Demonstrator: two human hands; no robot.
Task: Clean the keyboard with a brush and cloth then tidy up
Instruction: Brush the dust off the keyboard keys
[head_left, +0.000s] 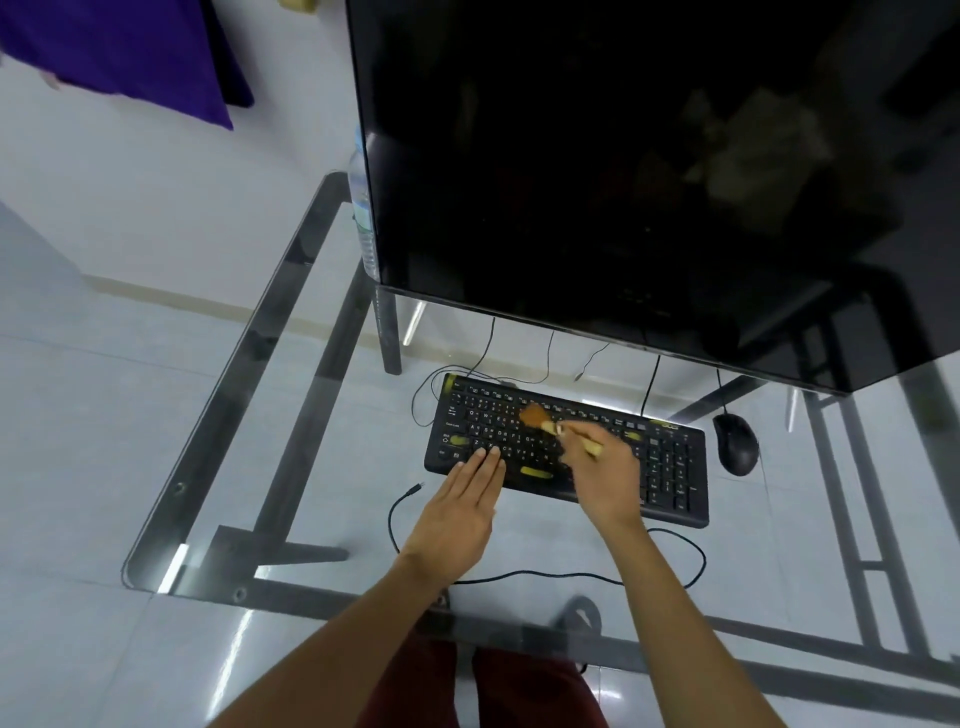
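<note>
We see a bright, evenly lit scene with soft, faint shadows. White glare streaks sit on the glass surface (291, 426) and the glossy floor tiles (78, 415). The brush (550, 422) and right hand (605, 475) are motion-blurred. Straight edges bow toward the corners.

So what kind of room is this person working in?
Most likely a home or small office computer desk. A black keyboard and mouse sit on a glass-topped table below a big dark monitor, over a pale tiled floor. The right hand brushes the keys.
</note>
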